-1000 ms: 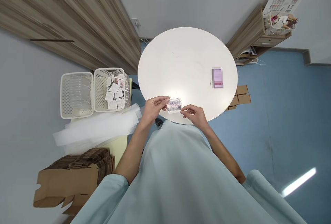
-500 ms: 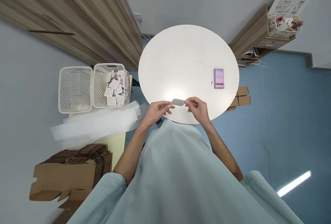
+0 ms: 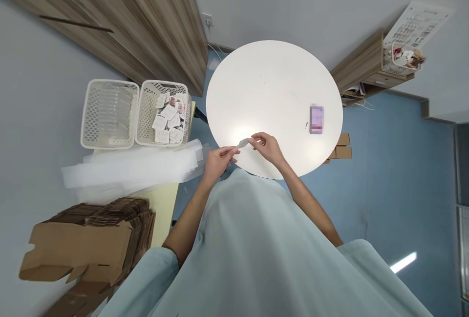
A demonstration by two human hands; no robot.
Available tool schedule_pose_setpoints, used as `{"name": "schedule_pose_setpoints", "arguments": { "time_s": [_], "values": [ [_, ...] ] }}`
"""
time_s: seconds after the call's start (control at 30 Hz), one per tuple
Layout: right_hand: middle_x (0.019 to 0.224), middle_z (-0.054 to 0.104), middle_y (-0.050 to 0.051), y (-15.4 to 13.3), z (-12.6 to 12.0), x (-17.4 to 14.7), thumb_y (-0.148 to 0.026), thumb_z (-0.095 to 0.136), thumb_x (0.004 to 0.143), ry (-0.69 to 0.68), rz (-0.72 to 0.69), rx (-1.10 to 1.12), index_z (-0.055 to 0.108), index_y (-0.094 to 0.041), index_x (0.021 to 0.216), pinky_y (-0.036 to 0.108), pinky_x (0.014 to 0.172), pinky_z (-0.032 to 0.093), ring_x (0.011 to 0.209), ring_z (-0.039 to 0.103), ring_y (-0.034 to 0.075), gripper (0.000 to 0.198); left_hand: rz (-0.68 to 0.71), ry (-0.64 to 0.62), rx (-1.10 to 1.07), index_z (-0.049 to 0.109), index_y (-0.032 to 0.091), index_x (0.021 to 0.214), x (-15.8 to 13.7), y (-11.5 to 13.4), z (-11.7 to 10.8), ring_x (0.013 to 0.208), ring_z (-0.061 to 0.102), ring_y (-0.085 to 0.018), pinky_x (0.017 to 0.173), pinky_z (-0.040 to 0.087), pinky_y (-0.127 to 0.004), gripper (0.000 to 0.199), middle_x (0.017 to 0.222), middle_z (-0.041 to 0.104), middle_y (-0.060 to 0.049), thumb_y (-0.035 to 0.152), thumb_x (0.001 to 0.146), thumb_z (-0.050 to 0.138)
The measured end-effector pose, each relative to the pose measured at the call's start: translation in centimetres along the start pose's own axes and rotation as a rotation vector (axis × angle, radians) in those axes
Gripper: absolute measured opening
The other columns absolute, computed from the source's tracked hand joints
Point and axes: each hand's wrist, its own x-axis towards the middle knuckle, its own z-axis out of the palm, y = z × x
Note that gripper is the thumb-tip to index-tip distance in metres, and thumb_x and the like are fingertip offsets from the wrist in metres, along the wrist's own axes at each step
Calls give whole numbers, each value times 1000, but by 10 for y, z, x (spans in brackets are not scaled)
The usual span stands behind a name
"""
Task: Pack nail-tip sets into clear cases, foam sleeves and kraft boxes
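Observation:
Between my two hands a small thin grey-white piece (image 3: 244,143) is stretched over the near part of the white table (image 3: 278,77). Its exact kind is too small to make out. My left hand (image 3: 217,161) pinches its left end between thumb and fingertips. At the upper right end, the thumb and fingers of my right hand (image 3: 267,147) grip it. The piece looks bent, tilted up towards the right. On the right side of the table lies a purple box (image 3: 316,119), apart from both hands.
At left, a white basket (image 3: 163,85) holds several small white packets, and another basket (image 3: 85,116) holds clear plastic items. White plastic sheets (image 3: 135,165) and flattened cardboard boxes (image 3: 84,243) lie nearer. Small brown boxes (image 3: 343,152) sit beyond the table's right edge.
My right hand has moved left and slightly up, nearer to my left hand. The grey-white piece, held flat before, now looks bent and tilted. The camera view has shifted a little.

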Motion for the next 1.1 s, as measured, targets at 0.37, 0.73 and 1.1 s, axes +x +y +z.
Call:
{"name": "schedule_pose_setpoints", "arguments": {
  "time_s": [0.37, 0.73, 1.1],
  "values": [
    [105, 70, 4, 8, 76, 20, -50, 77, 85, -8, -43, 172, 70, -22, 135, 35, 84, 59, 83, 67, 16, 57, 39, -1, 54, 67, 25, 134, 9, -10, -53, 81, 75, -20, 72, 58, -32, 64, 115, 78, -8, 55, 80, 85],
    [130, 70, 12, -1, 131, 20, -39, 84, 86, 65, -266, -452, 70, -22, 127, 48, 102, 56, 118, 66, 31, 47, -87, -160, -158, 72, 15, 111, 58, -45, -102, 83, 73, -21, 82, 61, -37, 60, 93, 78, -8, 55, 69, 92],
    [150, 63, 14, 48, 144, 45, -21, 76, 91, -26, -220, -813, 55, -21, 149, 48, 109, 55, 134, 63, 33, 62, -127, -130, -32, 71, 17, 114, 61, -60, -130, 91, 76, -23, 86, 61, -40, 44, 119, 76, -15, 47, 83, 81]
  ]
}}
